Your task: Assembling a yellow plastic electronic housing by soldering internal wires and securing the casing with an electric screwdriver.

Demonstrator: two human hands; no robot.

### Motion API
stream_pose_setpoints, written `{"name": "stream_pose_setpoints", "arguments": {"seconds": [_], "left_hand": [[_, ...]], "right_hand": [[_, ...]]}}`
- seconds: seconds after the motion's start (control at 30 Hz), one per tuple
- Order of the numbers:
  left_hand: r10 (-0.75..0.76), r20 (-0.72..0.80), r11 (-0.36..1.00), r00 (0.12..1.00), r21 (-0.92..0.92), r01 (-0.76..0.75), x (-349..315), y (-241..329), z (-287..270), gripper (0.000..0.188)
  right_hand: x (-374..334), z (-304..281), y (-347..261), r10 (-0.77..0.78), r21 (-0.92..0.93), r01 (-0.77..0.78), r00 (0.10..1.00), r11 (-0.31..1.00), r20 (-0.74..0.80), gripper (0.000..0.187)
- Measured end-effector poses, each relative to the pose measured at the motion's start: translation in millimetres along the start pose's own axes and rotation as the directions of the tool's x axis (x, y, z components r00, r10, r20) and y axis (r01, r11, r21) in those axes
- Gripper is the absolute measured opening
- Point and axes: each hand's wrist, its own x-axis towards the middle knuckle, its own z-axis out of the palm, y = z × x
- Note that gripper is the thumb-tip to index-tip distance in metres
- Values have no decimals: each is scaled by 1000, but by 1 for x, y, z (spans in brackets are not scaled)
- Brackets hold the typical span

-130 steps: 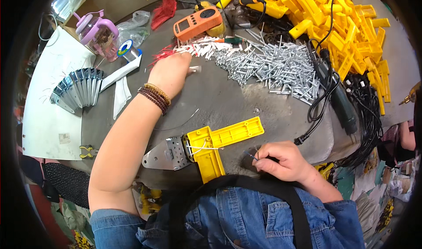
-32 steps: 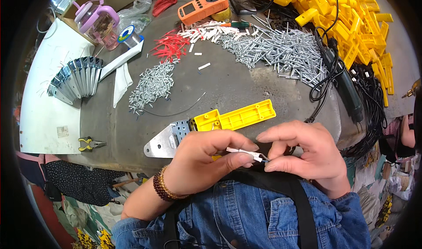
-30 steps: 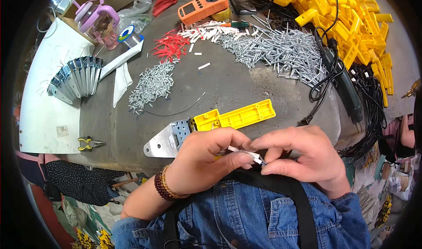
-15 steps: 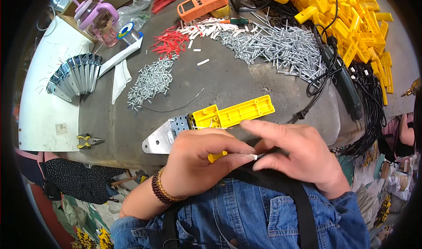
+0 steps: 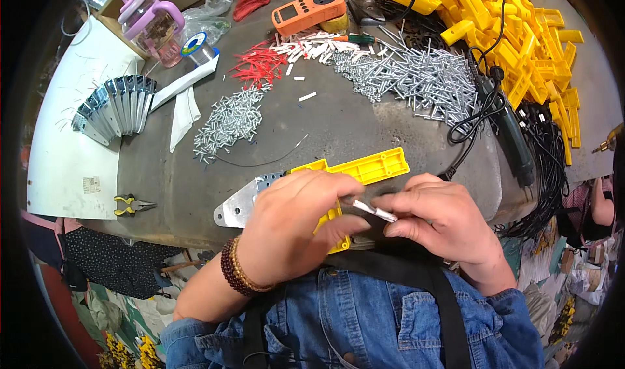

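My right hand (image 5: 446, 219) pinches a slim white sleeve-like piece (image 5: 385, 215) between thumb and fingers. A thinner white end (image 5: 361, 206) points from it toward my left hand (image 5: 296, 216). The left thumb and forefinger are spread around that end and do not close on it; the other left fingers are hidden. Beneath and behind the left hand lies a yellow plastic housing (image 5: 374, 166), its ribbed inside facing up. A pointed metal plate (image 5: 234, 206) sticks out of it to the left.
Behind my hands are piles of silver screws (image 5: 423, 76), short metal pins (image 5: 228, 125), red sleeves (image 5: 257, 66) and white sleeves (image 5: 306, 46). Pliers (image 5: 133, 205) lie at left, an orange meter (image 5: 309, 12) at the back. Yellow housings (image 5: 508, 37) and a corded tool (image 5: 511, 141) sit right.
My left thumb and forefinger have parted from the small white piece they pinched. The right hand has turned slightly and now shows a white sleeve in its fingers. The view has shifted a little.
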Motion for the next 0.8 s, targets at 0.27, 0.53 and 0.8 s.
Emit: {"name": "stream_pose_setpoints", "arguments": {"seconds": [0.27,0.53,0.8], "left_hand": [[124,55,952,991,275,-135,-7,-5,-5,16],[-108,0,885,994,456,96,-30,-11,-83,10],[-132,-266,600,955,746,290,55,-160,-135,19]], "right_hand": [[12,1,-3,7,-114,14,984,993,179,17],[4,14,21,196,-164,-154,939,974,284,26],[12,17,33,225,149,-287,916,946,332,23]]}}
